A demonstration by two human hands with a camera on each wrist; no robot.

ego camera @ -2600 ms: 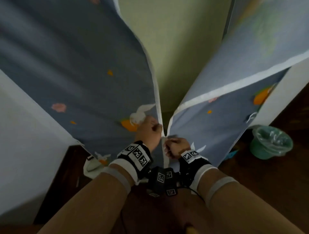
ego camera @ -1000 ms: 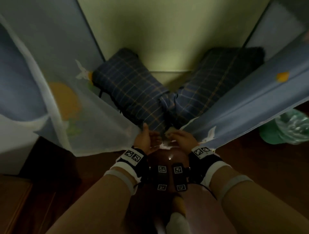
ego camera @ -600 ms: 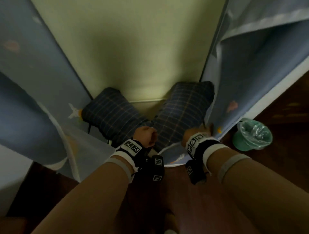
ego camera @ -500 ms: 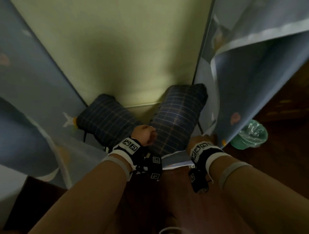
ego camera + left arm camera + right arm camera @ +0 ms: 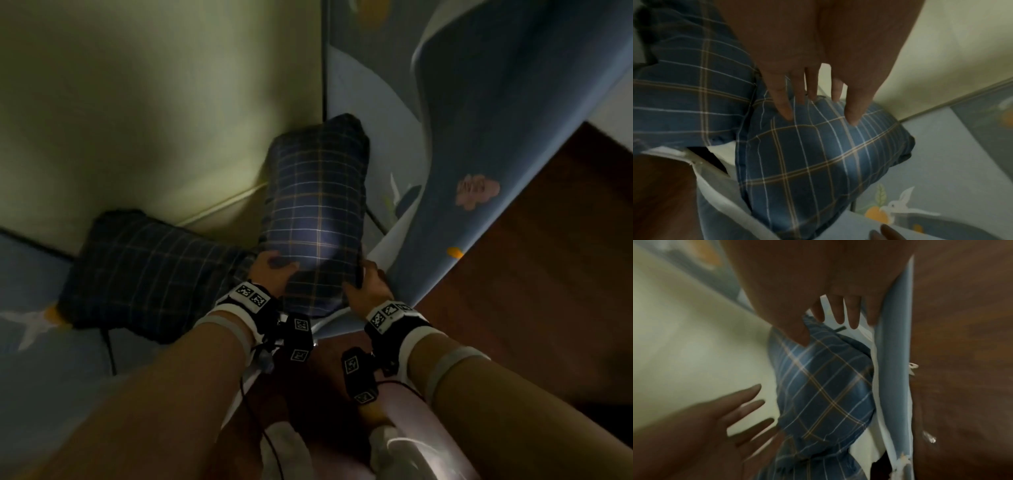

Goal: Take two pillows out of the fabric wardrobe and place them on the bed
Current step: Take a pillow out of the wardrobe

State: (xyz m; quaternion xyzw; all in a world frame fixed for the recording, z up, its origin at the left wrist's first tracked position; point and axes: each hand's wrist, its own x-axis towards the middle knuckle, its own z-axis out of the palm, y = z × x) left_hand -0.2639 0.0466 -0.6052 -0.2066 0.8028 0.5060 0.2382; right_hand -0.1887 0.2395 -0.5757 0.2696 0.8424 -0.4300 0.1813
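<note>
Two dark blue plaid pillows lie in the open fabric wardrobe [image 5: 154, 120]. The left pillow [image 5: 147, 270] [image 5: 818, 154] lies flat. The right pillow [image 5: 315, 205] [image 5: 824, 386] leans up against the pale back wall. My left hand [image 5: 274, 270] [image 5: 740, 410] touches the left side of its near end, thumb on top, fingers straight and spread. On the right edge of the same pillow is my right hand [image 5: 368, 284] [image 5: 818, 321], with the thumb on the front face and straight fingers behind the corner. In the left wrist view my left fingers [image 5: 785, 104] lie between the two pillows.
The wardrobe's blue printed door flap [image 5: 496, 137] hangs open right beside my right hand; the other flap [image 5: 51, 342] lies low at the left. A thin black frame rod [image 5: 109, 349] stands below the left pillow. Dark wooden floor [image 5: 548, 274] spreads to the right.
My right hand has left the door flap and gone to the right pillow's edge. My left hand has opened from a fist and moved onto the same pillow. The view has come closer.
</note>
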